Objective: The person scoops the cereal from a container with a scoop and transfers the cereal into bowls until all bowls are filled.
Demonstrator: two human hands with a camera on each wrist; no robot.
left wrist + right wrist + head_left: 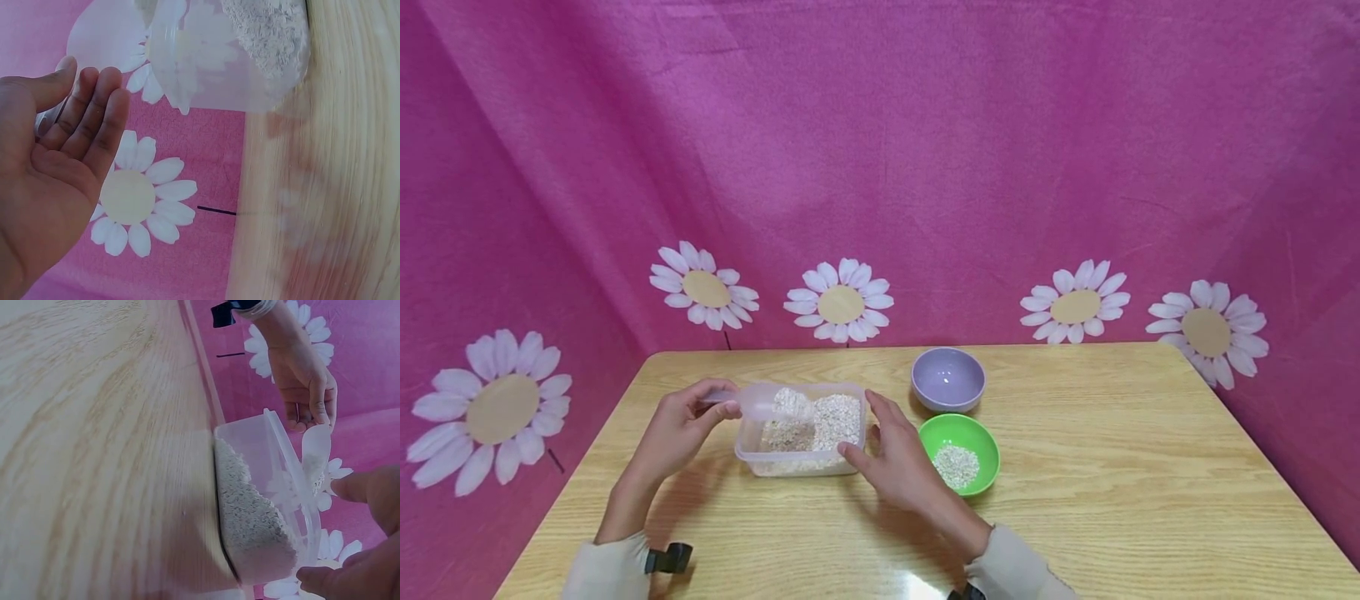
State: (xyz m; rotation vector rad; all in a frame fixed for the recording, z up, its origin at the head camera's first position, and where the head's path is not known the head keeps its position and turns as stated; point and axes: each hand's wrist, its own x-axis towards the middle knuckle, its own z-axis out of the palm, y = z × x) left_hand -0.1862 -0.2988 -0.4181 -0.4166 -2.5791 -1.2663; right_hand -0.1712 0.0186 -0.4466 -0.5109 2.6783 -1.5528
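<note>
My left hand (pixel 681 425) pinches the handle of a translucent scoop (pixel 756 402), which carries a heap of pale oat flakes. The scoop is over a clear plastic container (pixel 797 468) holding more oat flakes (pixel 837 421). My right hand (pixel 898 462) is at the container's right end, fingers fairly straight along that side. Its thumb extends over the front right corner; in the right wrist view the thumb (pixel 353 486) appears above the rim. The left wrist view shows the palm of the left hand (pixel 62 162), with the scoop's grip mostly hidden.
A green bowl (pixel 988 458) with some oat flakes stands right of the container, partly behind my right wrist. Behind it is a purple bowl (pixel 947 379). The wooden table (pixel 1112 467) meets a pink flowered cloth (pixel 925 167) at the back.
</note>
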